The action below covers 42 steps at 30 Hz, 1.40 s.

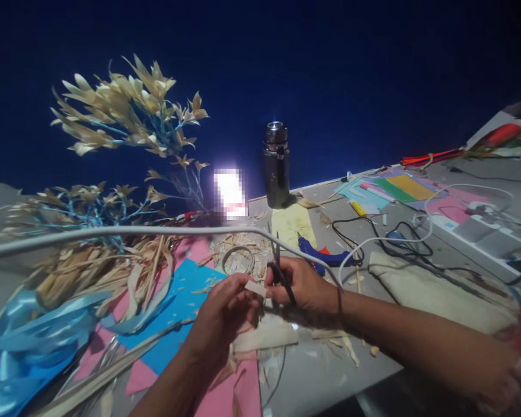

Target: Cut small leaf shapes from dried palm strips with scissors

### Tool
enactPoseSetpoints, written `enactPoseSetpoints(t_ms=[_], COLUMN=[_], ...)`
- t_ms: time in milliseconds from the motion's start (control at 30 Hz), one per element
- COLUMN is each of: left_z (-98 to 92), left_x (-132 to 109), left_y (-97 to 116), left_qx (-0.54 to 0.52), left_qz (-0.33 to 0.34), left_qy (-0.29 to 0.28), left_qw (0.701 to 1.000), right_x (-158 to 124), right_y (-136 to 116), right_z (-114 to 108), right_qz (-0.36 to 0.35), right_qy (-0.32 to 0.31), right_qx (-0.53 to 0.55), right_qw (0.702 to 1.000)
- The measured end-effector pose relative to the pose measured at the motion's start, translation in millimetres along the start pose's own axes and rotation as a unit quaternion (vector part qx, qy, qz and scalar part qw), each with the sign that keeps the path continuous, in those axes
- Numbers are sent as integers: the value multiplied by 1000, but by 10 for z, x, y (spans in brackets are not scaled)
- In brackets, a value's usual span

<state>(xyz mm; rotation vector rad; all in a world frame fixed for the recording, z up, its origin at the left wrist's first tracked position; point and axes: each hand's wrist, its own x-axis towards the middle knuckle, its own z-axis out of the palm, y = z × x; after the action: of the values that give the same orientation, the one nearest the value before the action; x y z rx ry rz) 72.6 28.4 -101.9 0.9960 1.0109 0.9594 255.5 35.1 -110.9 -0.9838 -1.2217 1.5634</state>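
Note:
My left hand [228, 307] pinches one end of a short, pale strip of dried husk [256, 288], held a little above the table. The strip's other end meets the fingertips of my right hand [301, 284]. That same hand grips a pair of black scissors [280, 272], blades pointing up and away from me. Beneath my hands lie a wider pale strip [267, 337] and many small scraps. Just beyond stands a roll of tape [238, 260] on its side among shavings. A blue glue gun [323, 255] rests past my right hand.
Husk flowers on blue stems [143, 116] rise at the left, above shiny blue ribbon [30, 341] and blue paper [173, 313]. A dark flask [276, 168] stands at the back. A white cable [156, 230] crosses the view. At right are a power strip [473, 246] and a cloth pouch [434, 295].

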Motion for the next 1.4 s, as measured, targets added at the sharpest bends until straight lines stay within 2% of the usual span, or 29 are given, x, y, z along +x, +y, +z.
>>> enactPoseSetpoints(t_ms=[67,267,433,533,700,833,933,1000,1100,1200,1267,1400], left_z=[15,35,34,58,116,103,93,99,107,85,61,49], left_x=[13,44,48,18,-25,0,13,5,-25,-46,-45,-33], left_y=[-11,-126,-201,-206,-158,-136,-158,-176,-180,-153,-127,-109], left_qx=[-104,-128,-152,-189,-268,-263,-238,-226,-228,-250,-271,-296], left_qz=[-70,-52,-74,-79,-97,-87,-80,-83,-96,-100,-107,-112], left_qy=[-31,-13,-82,-102,-114,-75,-68,-83,-118,-163,-192,-178], left_qw=[992,990,982,973,952,958,965,967,962,949,937,932], right_x=[-27,-45,-46,-39,16,33,2,-23,-43,-39,-30,-19], right_y=[-29,14,105,91,62,68,53,42,35,26,8,-28], right_z=[27,74,86,77,-7,-42,17,68,102,85,66,40], right_qz=[21,39,38,30,58,19,16,39,68,66,71,85], right_qy=[-12,-17,-9,-45,-112,-111,-77,-42,-27,-29,-52,-71], right_qx=[6,53,147,181,258,218,179,187,201,205,232,241], right_qw=[1000,998,988,982,958,969,981,981,977,976,969,964])
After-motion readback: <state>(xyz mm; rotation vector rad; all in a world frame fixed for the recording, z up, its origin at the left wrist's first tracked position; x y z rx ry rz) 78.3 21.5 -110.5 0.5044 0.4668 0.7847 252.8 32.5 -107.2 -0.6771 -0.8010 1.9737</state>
